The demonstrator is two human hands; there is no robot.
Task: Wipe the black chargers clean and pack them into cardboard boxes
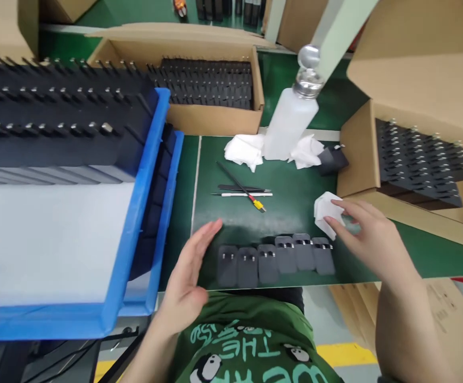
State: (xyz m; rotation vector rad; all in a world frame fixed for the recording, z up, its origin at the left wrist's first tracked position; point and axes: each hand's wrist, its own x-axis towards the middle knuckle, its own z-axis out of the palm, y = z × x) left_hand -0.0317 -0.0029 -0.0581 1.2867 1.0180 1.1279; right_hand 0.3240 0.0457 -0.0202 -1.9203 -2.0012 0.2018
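Observation:
Several black plug adapters [267, 263] lie side by side in an uneven row along the front edge of the table, metal prongs up. My left hand [189, 271] is held at the left end of that row, fingers stretched out and together, with nothing in it. At the right, my right hand [369, 231] grips a folded white wipe [326, 213] between thumb and fingers, just above the last adapter. Behind the row lie black tweezers [243, 188], a thin white pen-like tool [247, 194] and a short cable with a yellow connector [258, 205].
A blue tray [130, 255] of black adapters takes up the left. Boxes of adapters stand at the back [215, 119] and right [357, 146]. Between them are a pump bottle [291, 122], crumpled white wipes [245, 150] and a single black adapter [332, 160].

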